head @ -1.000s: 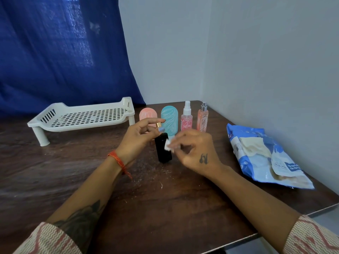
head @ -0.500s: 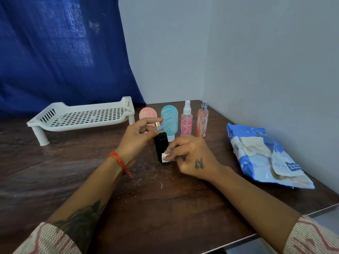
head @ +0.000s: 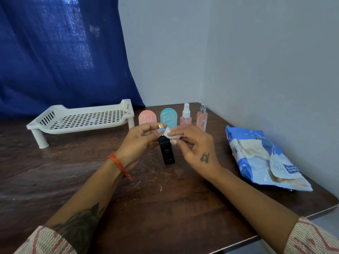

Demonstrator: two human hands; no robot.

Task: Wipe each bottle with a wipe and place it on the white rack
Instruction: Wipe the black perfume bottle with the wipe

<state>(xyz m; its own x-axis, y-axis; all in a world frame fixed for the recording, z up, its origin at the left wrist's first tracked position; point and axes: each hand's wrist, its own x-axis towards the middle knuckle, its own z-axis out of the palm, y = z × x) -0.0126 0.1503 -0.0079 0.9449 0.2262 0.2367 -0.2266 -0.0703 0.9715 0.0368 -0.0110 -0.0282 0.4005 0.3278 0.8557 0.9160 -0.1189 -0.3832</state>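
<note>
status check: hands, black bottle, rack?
Left hand grips black bottle by its gold cap. Right hand pinches wipe at bottle's top. White rack bare; four bottles not yet racked. Nothing in the way.

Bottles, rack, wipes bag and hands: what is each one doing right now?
Black bottle: upright, held at the cap.
White rack: nothing on it.
Four pastel bottles: upright, in a row.
Wipes bag: lying open.
Left hand: gripping the cap.
Right hand: pinching a wipe.

Blue curtain (head: 60, 52), pale walls (head: 266, 61) — dark wooden table (head: 165, 208)
</note>
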